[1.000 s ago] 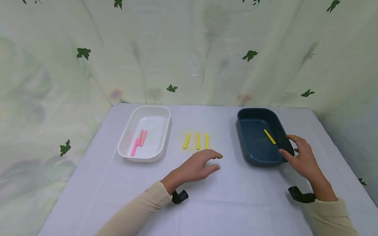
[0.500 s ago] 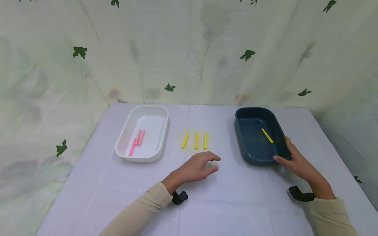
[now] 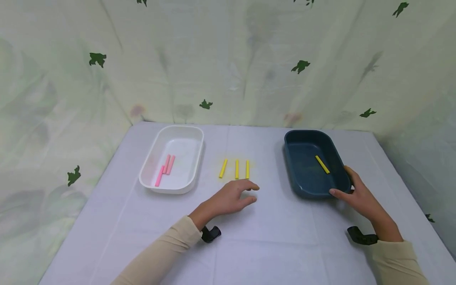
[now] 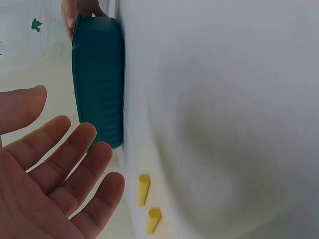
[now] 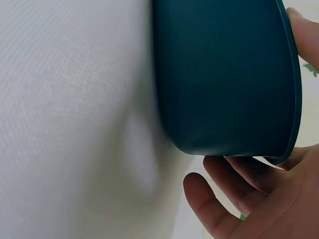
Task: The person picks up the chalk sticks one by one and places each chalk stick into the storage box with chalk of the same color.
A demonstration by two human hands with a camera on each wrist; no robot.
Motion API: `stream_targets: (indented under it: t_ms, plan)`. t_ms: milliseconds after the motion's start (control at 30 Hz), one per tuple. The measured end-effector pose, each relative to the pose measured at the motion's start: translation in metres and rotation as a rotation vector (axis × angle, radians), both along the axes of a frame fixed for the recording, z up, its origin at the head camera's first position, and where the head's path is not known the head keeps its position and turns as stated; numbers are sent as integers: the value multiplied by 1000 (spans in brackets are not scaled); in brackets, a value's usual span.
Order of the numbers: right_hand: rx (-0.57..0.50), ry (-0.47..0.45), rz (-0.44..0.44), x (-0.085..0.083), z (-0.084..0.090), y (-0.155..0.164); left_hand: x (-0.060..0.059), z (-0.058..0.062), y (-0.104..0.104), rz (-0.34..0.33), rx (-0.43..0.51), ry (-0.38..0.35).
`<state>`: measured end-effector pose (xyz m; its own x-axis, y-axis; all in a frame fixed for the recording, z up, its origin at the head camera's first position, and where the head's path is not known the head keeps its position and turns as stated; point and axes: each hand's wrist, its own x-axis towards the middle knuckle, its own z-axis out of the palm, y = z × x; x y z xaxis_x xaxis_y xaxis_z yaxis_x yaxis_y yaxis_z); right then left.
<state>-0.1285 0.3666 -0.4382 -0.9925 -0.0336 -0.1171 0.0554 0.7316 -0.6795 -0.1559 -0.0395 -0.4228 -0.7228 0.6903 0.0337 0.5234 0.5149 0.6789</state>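
Note:
My right hand (image 3: 364, 198) grips the near right corner of a dark blue tray (image 3: 299, 174). Its thumb lies over the rim, and in the right wrist view its fingers (image 5: 239, 184) are against the tray's outer wall. Inside that tray lies one yellow chalk stick (image 3: 322, 164). Over the table's middle, my left hand (image 3: 228, 198) is held with relaxed, parted fingers and an empty palm. Just beyond it, three yellow chalk sticks (image 3: 236, 169) lie in a row on the cloth; two of their ends show in the left wrist view.
A white tray (image 3: 194, 178) stands at the left with three pink chalk sticks (image 3: 171, 164) in it. White cloth (image 3: 270, 245) covers the table. Behind and at the sides hangs pale fabric (image 3: 228, 59) with green leaf shapes. Each wrist wears a black strap-like mount (image 3: 211, 234).
My right hand has lowered a little and settled its thumb and fingers round the tray's corner. My left hand has drifted slightly left. The chalk sticks have stayed in place.

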Motion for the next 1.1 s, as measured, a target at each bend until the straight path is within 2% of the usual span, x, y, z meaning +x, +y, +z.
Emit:
stream_targets:
  t_ms: [233,433,667,867,1100]
  plan:
    - [-17,-41,-4,-1,-3,1,-14,9,-15,71,-43,17]
    - [-105,-21,43,2,-7,1,-24,18,-23,101,-69,31]
    - [-60,-36,54,4,-7,1,-35,32,-32,105,-71,27]
    - [-68,-46,65,2,-6,3,-54,36,-42,172,-71,-44]
    - [-80,-54,58,2,-5,4,-77,41,-46,225,-198,-125]
